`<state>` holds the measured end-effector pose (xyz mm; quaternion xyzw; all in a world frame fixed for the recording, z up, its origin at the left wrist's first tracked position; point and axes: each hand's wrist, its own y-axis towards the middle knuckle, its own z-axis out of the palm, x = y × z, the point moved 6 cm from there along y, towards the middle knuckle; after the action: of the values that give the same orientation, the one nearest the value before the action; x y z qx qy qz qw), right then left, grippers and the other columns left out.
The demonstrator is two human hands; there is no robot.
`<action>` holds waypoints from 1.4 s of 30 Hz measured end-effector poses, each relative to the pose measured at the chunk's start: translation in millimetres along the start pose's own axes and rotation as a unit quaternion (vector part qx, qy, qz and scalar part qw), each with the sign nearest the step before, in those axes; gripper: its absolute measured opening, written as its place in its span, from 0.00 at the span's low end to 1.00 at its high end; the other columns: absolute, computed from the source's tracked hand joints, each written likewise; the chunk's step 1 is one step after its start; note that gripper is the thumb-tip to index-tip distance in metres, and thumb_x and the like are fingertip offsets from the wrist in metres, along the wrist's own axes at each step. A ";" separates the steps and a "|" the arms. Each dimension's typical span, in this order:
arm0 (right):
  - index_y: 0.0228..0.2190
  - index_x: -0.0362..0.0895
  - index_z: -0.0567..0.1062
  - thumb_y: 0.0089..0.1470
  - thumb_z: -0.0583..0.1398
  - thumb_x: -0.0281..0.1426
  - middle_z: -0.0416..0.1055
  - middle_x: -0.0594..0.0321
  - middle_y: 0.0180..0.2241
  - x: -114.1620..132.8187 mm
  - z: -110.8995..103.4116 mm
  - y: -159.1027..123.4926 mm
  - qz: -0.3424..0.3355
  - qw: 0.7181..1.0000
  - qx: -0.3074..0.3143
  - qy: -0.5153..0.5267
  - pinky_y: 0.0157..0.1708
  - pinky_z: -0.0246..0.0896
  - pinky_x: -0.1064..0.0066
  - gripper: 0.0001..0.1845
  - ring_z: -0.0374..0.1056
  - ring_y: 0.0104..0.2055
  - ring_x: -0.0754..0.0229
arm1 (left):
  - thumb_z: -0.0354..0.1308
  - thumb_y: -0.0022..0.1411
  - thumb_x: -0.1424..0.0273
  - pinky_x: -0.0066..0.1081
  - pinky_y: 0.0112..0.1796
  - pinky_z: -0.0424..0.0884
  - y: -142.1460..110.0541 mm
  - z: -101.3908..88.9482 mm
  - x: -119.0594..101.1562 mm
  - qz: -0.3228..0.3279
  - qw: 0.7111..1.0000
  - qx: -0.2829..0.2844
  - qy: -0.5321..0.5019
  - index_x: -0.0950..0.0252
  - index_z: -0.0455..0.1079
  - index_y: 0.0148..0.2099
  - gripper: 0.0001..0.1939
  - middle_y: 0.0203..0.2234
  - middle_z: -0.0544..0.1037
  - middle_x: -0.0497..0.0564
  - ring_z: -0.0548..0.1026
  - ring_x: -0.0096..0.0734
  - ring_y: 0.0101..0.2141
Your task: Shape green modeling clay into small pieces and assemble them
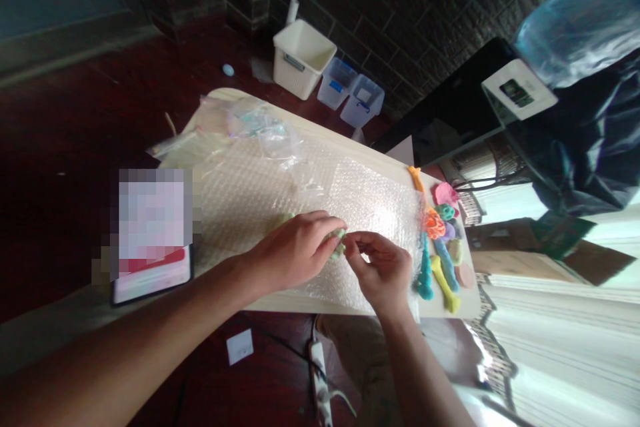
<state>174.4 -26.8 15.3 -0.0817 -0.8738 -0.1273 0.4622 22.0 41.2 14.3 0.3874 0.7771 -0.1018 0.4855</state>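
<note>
Thumb and fingers of the left hand (297, 253) are bent in, holding a small pale green lump (339, 248) just over the shiny bubble wrap (380, 207). The right hand (381, 271) has its thumb and first finger close together at the lump's edge; I can't tell if they squeeze it. Fingers hide much of the lump, so its shape is hard to see. Blurry squares cover most of the tablet (156, 278).
</note>
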 end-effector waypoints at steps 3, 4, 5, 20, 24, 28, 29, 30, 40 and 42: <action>0.38 0.47 0.83 0.58 0.66 0.34 0.82 0.60 0.31 1.1 4.5 0.6 0.005 0.998 0.034 0.054 0.33 0.73 0.68 0.07 0.77 0.31 0.60 | 0.50 0.71 0.72 0.36 0.47 0.71 0.3 -2.3 0.1 -0.003 1.000 -0.003 0.002 0.65 0.74 0.51 0.13 0.43 0.80 0.54 0.78 0.38 0.45; 0.39 0.47 0.83 0.58 0.66 0.33 0.82 0.59 0.32 1.8 5.4 0.7 0.003 0.997 0.045 0.061 0.34 0.73 0.67 0.07 0.78 0.32 0.59 | 0.50 0.71 0.72 0.36 0.46 0.71 0.3 -2.8 0.4 -0.004 1.000 -0.002 0.002 0.65 0.74 0.51 0.13 0.43 0.80 0.54 0.78 0.38 0.44; 0.41 0.47 0.83 0.58 0.66 0.33 0.82 0.59 0.34 2.7 5.6 0.9 -0.002 0.997 0.051 0.058 0.35 0.74 0.67 0.08 0.78 0.33 0.59 | 0.49 0.72 0.72 0.36 0.47 0.71 0.3 -3.1 0.7 -0.005 1.000 -0.001 0.002 0.65 0.74 0.50 0.13 0.43 0.80 0.55 0.78 0.38 0.44; 0.38 0.46 0.81 0.57 0.66 0.32 0.82 0.60 0.30 11.4 1.6 0.4 -0.037 0.997 0.019 -0.066 0.32 0.74 0.67 0.06 0.78 0.30 0.58 | 0.53 0.68 0.73 0.36 0.47 0.72 -0.9 -0.8 0.5 0.003 1.000 -0.003 -0.004 0.64 0.75 0.50 0.12 0.43 0.80 0.55 0.78 0.38 0.44; 0.36 0.46 0.81 0.56 0.66 0.31 0.81 0.61 0.29 8.7 2.7 -0.8 -0.029 0.998 0.008 -0.060 0.33 0.73 0.66 0.04 0.78 0.30 0.58 | 0.55 0.67 0.74 0.34 0.44 0.71 -0.7 -1.9 -0.5 0.007 1.000 -0.003 -0.008 0.64 0.74 0.49 0.11 0.41 0.80 0.54 0.77 0.37 0.42; 0.32 0.44 0.80 0.55 0.67 0.33 0.80 0.61 0.26 3.1 3.2 1.7 0.029 0.998 -0.022 0.048 0.27 0.71 0.69 0.05 0.75 0.26 0.60 | 0.57 0.65 0.75 0.32 0.40 0.69 0.9 -2.7 -3.8 0.008 1.000 -0.006 -0.018 0.64 0.74 0.47 0.09 0.38 0.79 0.51 0.76 0.34 0.40; 0.32 0.44 0.80 0.55 0.67 0.34 0.79 0.61 0.25 2.9 2.9 2.5 0.039 0.996 -0.032 0.073 0.26 0.70 0.70 0.06 0.74 0.25 0.61 | 0.57 0.64 0.75 0.32 0.40 0.68 1.3 -3.0 -4.2 0.007 1.000 -0.008 -0.018 0.64 0.74 0.46 0.09 0.38 0.79 0.51 0.76 0.33 0.39; 0.31 0.44 0.79 0.55 0.67 0.34 0.79 0.62 0.25 3.1 2.5 3.3 0.046 0.994 -0.040 0.091 0.25 0.69 0.71 0.06 0.73 0.24 0.62 | 0.57 0.64 0.75 0.32 0.39 0.68 1.6 -3.2 -4.3 0.006 1.000 -0.010 -0.017 0.64 0.74 0.46 0.09 0.37 0.79 0.50 0.76 0.33 0.38; 0.34 0.46 0.83 0.51 0.72 0.33 0.82 0.60 0.32 -2.1 7.3 5.0 0.082 0.977 0.011 0.198 0.36 0.75 0.66 0.07 0.78 0.33 0.59 | 0.57 0.65 0.73 0.33 0.40 0.69 1.1 -4.8 -0.4 -0.010 1.000 -0.026 -0.011 0.64 0.74 0.47 0.09 0.40 0.81 0.53 0.77 0.34 0.39; 0.34 0.47 0.83 0.50 0.72 0.33 0.82 0.60 0.32 -2.6 7.2 5.6 0.084 0.976 0.014 0.201 0.36 0.76 0.64 0.08 0.78 0.33 0.58 | 0.57 0.65 0.73 0.33 0.41 0.70 0.6 -3.7 -0.2 -0.006 1.000 -0.022 -0.014 0.64 0.74 0.48 0.10 0.40 0.81 0.53 0.77 0.35 0.40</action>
<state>171.7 -19.4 10.0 -0.1214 -0.7543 -0.0898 0.6389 20.0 43.5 16.5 0.3708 0.7746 -0.0930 0.5039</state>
